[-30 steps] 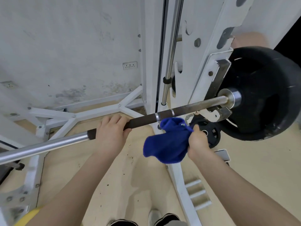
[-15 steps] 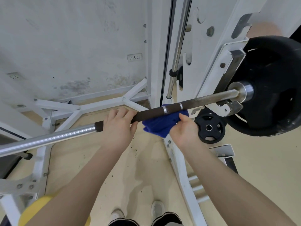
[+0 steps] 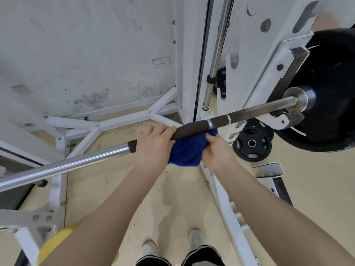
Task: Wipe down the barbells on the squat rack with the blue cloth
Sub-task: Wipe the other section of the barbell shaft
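While left hand [image 3: 153,144] clenches dark knurled section of barbell [image 3: 249,112], right hand [image 3: 217,150] grips blue cloth [image 3: 188,152] beneath bar. Bar axis runs lower-left to upper-right; unwiped length toward weight plate [image 3: 334,104] lies nearer right hand.

No legible text, label, brand or number anywhere. Raised markings on small weight plate [image 3: 252,143] too blurred to read. Wall socket [image 3: 161,62] unmarked.

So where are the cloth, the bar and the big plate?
cloth [image 3: 187,152]: head view, on the blue fold below the bar.
bar [image 3: 80,163]: head view, on its shiny left stretch.
big plate [image 3: 336,77]: head view, on its black face.
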